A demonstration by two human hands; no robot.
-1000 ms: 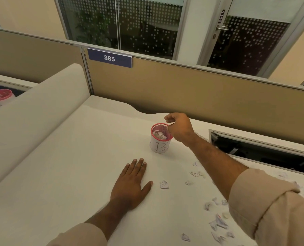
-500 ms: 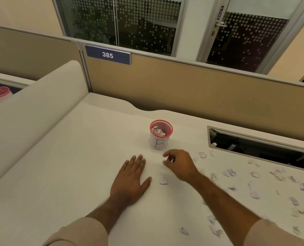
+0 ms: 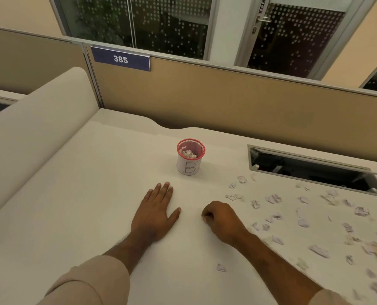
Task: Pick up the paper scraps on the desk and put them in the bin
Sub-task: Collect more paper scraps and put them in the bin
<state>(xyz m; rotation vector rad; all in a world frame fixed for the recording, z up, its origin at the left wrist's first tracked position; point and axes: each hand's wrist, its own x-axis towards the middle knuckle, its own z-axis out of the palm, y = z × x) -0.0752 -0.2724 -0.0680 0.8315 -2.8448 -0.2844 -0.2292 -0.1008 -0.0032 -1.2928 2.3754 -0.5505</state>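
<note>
Curling shut over the spot where a lone paper scrap lay half a second ago, the right hand (image 3: 221, 219) has dropped back from the bin (image 3: 190, 157); whether it's pinched yet, can't tell. Left hand (image 3: 155, 213) stays flat, fingers spread on the desk (image 3: 84, 194). Loads of scraps (image 3: 273, 198) still litter the right side, so plenty left.
</note>
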